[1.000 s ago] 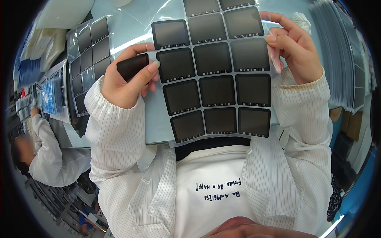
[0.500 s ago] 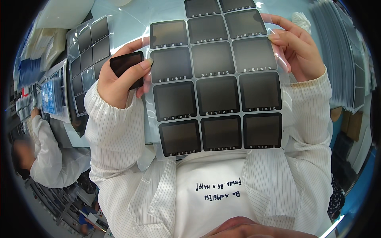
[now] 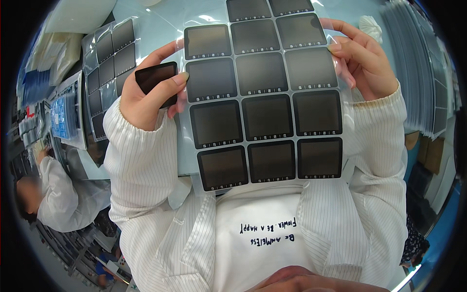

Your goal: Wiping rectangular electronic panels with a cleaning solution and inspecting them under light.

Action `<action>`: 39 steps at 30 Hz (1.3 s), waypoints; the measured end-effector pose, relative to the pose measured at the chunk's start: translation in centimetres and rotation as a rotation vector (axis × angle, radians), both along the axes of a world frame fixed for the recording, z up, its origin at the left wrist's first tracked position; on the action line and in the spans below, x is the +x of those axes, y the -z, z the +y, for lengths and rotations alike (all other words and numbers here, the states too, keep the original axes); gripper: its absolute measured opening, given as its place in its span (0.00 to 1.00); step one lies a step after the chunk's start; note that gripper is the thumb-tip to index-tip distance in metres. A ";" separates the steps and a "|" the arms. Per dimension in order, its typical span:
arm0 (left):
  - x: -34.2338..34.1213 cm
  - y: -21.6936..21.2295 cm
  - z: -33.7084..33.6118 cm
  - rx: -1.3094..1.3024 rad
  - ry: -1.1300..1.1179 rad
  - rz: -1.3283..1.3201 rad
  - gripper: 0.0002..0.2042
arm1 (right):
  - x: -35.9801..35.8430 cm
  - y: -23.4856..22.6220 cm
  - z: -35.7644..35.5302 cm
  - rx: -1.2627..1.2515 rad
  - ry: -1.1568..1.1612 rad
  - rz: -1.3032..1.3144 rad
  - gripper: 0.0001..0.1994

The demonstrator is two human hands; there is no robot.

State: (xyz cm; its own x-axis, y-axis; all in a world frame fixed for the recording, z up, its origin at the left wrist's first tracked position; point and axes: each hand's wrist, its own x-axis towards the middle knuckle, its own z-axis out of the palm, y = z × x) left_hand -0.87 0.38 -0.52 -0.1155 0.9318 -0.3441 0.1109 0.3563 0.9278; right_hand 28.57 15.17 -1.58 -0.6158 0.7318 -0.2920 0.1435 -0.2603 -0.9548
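Between my two hands I hold up a clear plastic sheet (image 3: 286,97) carrying rows of dark, rounded-corner rectangular panels, each with a strip of small white marks along its lower edge. My left hand (image 3: 148,100) pinches the sheet's left edge between thumb and fingers. Tucked in that same hand is a separate dark glossy panel (image 3: 154,78), partly covered by the thumb. My right hand (image 3: 365,58) grips the sheet's upper right edge, thumb on top and fingers behind. The sheet's lower part hangs in front of my chest, and its far end runs out of view.
Another sheet of dark panels (image 3: 114,63) lies on the table at the left, beside a blue-and-white packet (image 3: 63,117) and stacked sheets (image 3: 53,53). A tall stack of clear sheets (image 3: 413,68) stands at right, near a crumpled white piece (image 3: 370,28). A co-worker (image 3: 63,194) sits at far left.
The sheet has tilted slightly, its lower right corner shifting a little up and left. Both hands keep their hold. The co-worker's arm has moved slightly.
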 end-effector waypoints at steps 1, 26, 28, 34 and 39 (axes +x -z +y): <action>0.0 -0.1 0.0 -0.001 -0.001 0.006 0.26 | 0.0 0.0 0.0 -0.001 -0.001 0.000 0.23; 0.0 0.0 0.2 0.022 0.058 0.057 0.25 | -0.4 -0.3 -0.4 0.100 -0.054 -0.122 0.22; 0.0 -0.1 0.2 0.022 0.070 0.104 0.25 | -0.5 -0.4 -0.5 0.093 -0.037 -0.141 0.22; 0.0 0.0 0.2 0.022 0.069 0.117 0.25 | -0.4 -0.4 -0.3 0.083 -0.042 -0.113 0.23; 0.0 0.1 0.0 0.038 0.056 0.101 0.25 | -0.3 -0.2 -0.3 0.119 -0.061 -0.091 0.22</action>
State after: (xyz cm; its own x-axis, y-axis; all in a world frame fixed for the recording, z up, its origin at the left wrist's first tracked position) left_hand -0.86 0.39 -0.60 -0.0953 0.9499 -0.2978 0.2234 0.3119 0.9235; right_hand 28.24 14.87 -1.40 -0.6353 0.7262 -0.2626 0.2433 -0.1344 -0.9606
